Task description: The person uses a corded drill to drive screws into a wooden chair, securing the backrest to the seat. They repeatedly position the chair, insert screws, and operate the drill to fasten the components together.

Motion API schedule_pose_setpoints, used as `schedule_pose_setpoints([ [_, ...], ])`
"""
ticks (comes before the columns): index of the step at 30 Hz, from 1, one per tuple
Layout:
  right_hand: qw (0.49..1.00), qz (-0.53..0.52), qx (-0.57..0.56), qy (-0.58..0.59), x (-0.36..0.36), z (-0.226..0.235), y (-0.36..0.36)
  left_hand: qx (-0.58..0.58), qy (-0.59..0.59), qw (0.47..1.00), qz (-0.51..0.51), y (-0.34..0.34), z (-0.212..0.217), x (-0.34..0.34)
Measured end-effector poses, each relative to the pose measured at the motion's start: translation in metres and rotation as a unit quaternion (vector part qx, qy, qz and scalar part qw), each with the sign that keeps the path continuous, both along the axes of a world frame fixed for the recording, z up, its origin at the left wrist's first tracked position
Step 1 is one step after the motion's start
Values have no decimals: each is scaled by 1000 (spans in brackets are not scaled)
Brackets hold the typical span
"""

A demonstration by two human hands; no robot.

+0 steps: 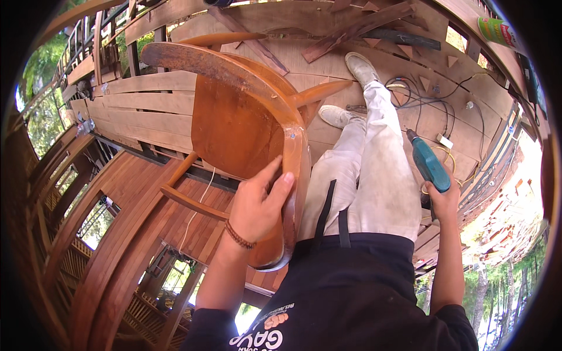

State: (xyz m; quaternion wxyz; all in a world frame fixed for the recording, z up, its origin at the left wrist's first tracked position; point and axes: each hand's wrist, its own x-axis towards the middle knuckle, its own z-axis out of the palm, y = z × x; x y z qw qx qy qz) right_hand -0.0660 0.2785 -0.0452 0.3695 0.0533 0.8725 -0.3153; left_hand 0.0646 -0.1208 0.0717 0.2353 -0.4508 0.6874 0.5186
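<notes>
A brown wooden chair (pixel 234 126) is tipped in front of me on the left, with its curved frame (pixel 297 169) running down beside my leg. My left hand (pixel 257 202) is closed at the edge of this frame, thumb and index finger against the wood; the other fingers are mostly hidden. A screw head or small round mark (pixel 293 136) shows on the frame. Off to the right, my right hand (pixel 443 198) is wrapped round the handle of a teal power drill (pixel 430 165). The drill points forward, away from the chair.
Wood planks (pixel 357 32) and triangular offcuts (pixel 424 83) lie on the plank floor ahead. Dark cables (pixel 418 96) and a white socket block (pixel 444 140) are beyond the drill. A green can (pixel 496 30) stands at the far right. Slatted wooden furniture (pixel 111 205) fills the left.
</notes>
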Motion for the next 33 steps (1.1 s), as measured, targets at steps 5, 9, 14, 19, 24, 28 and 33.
schedule_pose_setpoints([
  [5,996,-84,-36,15,36,-21,45,-25,78,990,-112,24,42,29],
  [9,997,-81,11,2,42,-28,68,-109,54,983,-136,53,54,39],
  [14,999,-31,24,-12,26,-32,72,-182,35,979,-90,72,44,44],
  [19,995,33,82,-35,-2,-47,69,-226,22,974,-22,82,42,41],
  [24,995,77,60,-25,-27,-76,68,-304,18,952,12,92,43,44],
  [28,993,100,51,-24,-39,-115,79,-405,29,913,-31,98,41,47],
  [33,991,91,85,-46,-41,-155,71,-436,99,894,24,102,29,61],
])
